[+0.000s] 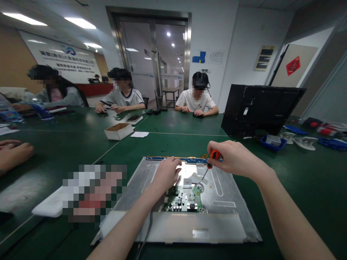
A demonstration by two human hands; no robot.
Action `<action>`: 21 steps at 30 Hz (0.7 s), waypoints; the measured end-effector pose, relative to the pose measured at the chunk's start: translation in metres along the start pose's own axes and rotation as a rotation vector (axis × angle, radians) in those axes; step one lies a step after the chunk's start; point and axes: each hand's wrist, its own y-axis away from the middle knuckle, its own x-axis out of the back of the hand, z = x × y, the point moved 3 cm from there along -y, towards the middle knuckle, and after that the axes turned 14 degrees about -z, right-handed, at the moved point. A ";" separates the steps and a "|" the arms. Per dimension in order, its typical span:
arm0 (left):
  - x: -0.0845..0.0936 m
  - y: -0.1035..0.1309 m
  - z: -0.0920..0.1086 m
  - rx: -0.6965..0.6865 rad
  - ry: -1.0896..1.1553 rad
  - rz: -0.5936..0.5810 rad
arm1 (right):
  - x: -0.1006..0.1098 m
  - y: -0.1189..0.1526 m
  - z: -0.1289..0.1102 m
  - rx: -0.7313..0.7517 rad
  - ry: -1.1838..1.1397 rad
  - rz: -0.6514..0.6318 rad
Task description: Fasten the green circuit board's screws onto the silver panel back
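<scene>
Near the centre of the frame, a silver metal panel (225, 202) lies flat on the green worktop (292, 209); a green circuit board (183, 198) sits on its middle, and a blue strip (189, 160) runs along its far edge. Right of centre, the right hand (230, 157) grips an orange-and-black screwdriver (214, 156), its shaft slanting down to the board's upper right corner; the left hand (166, 175) rests on the panel left of that, fingers loosely curled, whether holding anything I cannot tell; at upper right stands a black monitor casing (262, 108).
</scene>
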 end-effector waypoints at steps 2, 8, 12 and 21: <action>0.001 -0.001 -0.010 0.077 -0.009 -0.049 | 0.000 0.000 0.001 -0.004 -0.002 -0.005; -0.001 0.000 -0.026 0.137 0.074 -0.169 | 0.002 0.002 0.003 -0.015 -0.023 -0.008; -0.004 0.000 -0.029 0.108 0.079 -0.207 | 0.003 0.003 0.003 -0.017 -0.034 -0.009; 0.002 0.006 -0.008 0.004 0.081 -0.218 | 0.005 0.006 0.005 -0.010 -0.043 0.010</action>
